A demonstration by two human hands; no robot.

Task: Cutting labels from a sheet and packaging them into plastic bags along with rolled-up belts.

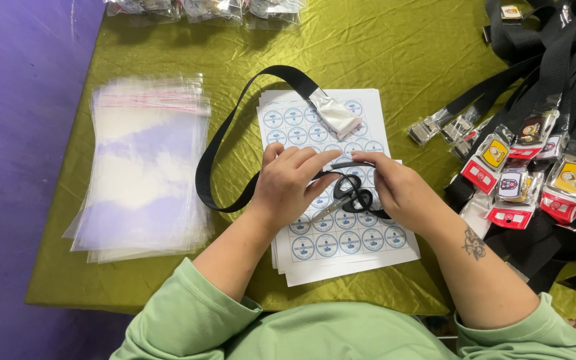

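Note:
A stack of white sheets of round blue stickers lies on the green cloth in front of me. A black lanyard strap loops across it, its wrapped metal clip resting on the top sheet. My left hand and my right hand meet over the sheets, both pinching the strap end between fingertips. Black-handled scissors lie on the sheets just under my hands.
A pile of clear plastic bags with red strips lies at the left. A heap of black lanyards with badge clips fills the right side. More bagged items sit at the far edge. The table drops off at the left.

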